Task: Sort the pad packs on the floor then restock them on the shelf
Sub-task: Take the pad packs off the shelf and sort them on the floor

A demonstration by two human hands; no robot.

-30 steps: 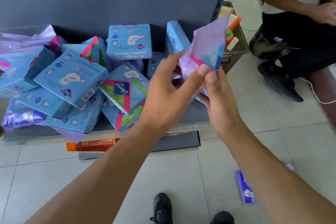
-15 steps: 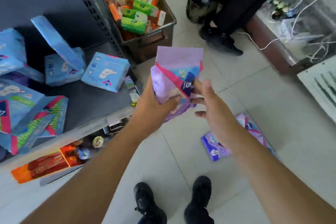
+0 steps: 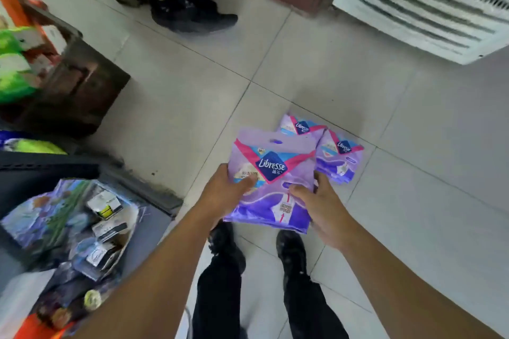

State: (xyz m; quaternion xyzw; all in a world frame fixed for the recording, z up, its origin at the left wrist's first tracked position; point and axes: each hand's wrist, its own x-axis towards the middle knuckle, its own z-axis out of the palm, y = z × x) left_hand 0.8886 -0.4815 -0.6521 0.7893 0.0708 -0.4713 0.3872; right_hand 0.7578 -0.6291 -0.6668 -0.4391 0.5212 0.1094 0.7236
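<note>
- My left hand (image 3: pixel 224 190) and right hand (image 3: pixel 321 208) pinch a purple plastic pad pack (image 3: pixel 271 181) reading "Libresse".
- Two matching purple packs (image 3: pixel 330 148) lie on the tiled floor (image 3: pixel 179 107).

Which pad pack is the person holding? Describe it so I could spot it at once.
Start at the white louvred unit, then drop to the tiled floor's middle. Two purple packs lie there; the held pack is nearer, larger-looking, raised, gripped by both hands.

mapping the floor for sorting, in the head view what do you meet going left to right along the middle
brown crate of tissue packs → left hand → held purple pad pack → right hand → purple pad packs on the floor
</note>
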